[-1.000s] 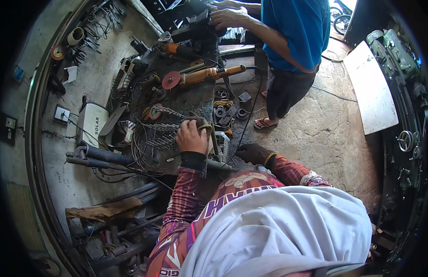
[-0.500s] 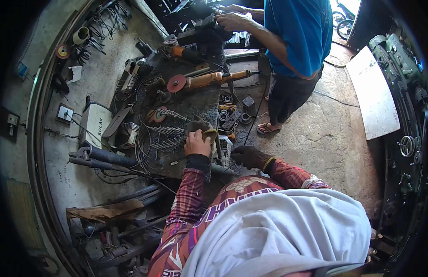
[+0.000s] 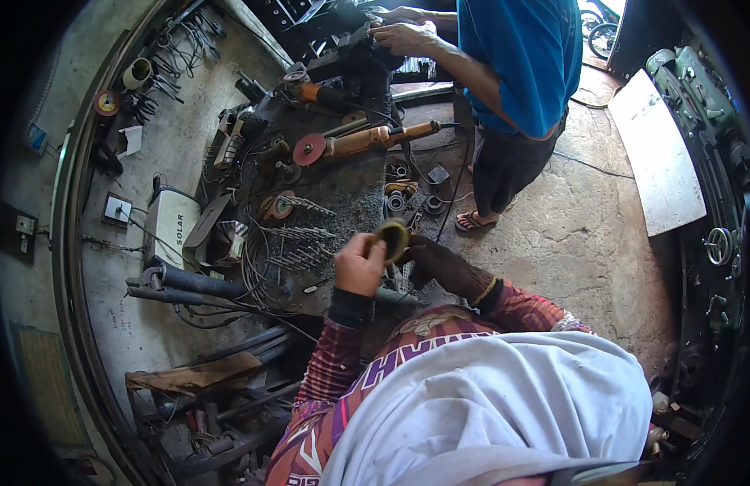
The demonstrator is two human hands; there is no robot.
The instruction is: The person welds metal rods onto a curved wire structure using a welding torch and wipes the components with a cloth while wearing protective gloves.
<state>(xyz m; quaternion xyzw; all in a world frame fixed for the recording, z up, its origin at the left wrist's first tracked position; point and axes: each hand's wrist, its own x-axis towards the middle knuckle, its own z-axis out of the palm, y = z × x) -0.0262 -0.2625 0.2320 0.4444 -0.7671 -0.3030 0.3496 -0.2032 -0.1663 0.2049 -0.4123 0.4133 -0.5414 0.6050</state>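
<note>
Yellow-rimmed item, raised toward gloved right hand.
Left hand grasps rim; slack pinch might drop it; right's hold unclear.

From here I can't make out the fingertips of the gloved right hand, lost against the blurred, yellow-rimmed piece. The co-worker's head is out of view above, the motorbike partly cut off; grit on the counter is too fine to identify.
</note>
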